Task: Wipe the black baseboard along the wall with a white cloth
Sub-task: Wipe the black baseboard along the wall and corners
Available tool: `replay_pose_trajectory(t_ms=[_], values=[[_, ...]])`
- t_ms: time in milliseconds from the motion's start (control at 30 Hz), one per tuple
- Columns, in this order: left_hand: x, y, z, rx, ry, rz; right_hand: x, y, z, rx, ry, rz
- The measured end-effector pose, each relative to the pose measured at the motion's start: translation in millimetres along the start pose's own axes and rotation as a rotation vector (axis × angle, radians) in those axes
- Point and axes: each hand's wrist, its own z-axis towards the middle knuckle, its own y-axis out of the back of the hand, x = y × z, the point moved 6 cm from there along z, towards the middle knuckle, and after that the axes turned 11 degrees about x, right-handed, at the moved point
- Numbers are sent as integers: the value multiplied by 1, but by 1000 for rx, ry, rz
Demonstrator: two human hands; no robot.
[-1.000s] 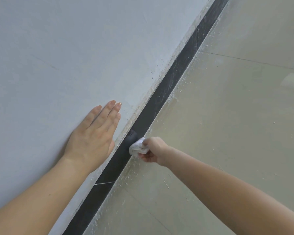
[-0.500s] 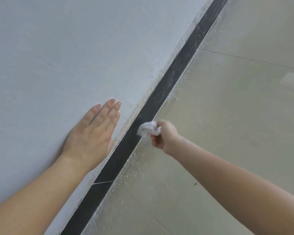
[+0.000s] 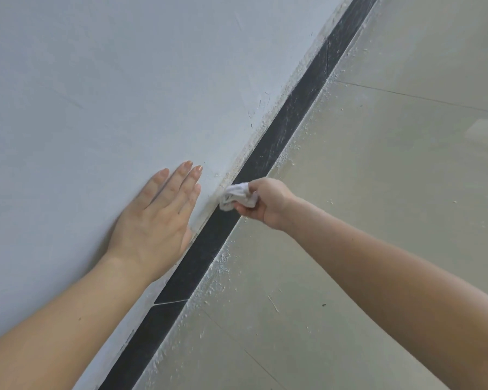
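Observation:
A black baseboard (image 3: 282,133) runs diagonally from the bottom left to the top right, between the pale wall and the floor. My right hand (image 3: 268,202) grips a crumpled white cloth (image 3: 235,196) and holds it against the baseboard's upper edge. Beyond the cloth the baseboard shows pale dust streaks; the stretch nearer to me looks darker. My left hand (image 3: 158,220) lies flat on the wall (image 3: 124,94) with straight fingers, just left of the cloth.
Glossy beige floor tiles (image 3: 392,178) fill the right side, with white dust and crumbs scattered along the foot of the baseboard. A thin seam (image 3: 171,302) crosses the baseboard below my left hand. A second seam (image 3: 327,60) sits farther up.
My right hand has slid the cloth up along the baseboard, away from me and onto its upper edge. My left hand has stayed flat on the wall.

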Motion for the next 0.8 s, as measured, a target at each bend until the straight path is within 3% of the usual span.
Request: replay_pose_trajectory(t_ms=[100,167,233,333,433,633,800], values=[[-2,5,13,-28,-11,42,15,30,7,-132,209,378],[-5,10,25,-40,-28,63,9,44,7,-191,248,516],[-9,14,39,-46,-46,97,-18,43,5,-174,112,434],[-16,16,61,-43,-76,171,-77,19,-1,-24,-221,122],[-15,16,81,-59,-86,199,-94,0,3,56,-337,78],[-6,18,93,-32,-32,116,-27,33,30,-125,-284,182],[-5,20,94,-17,-31,43,23,78,35,-308,21,381]])
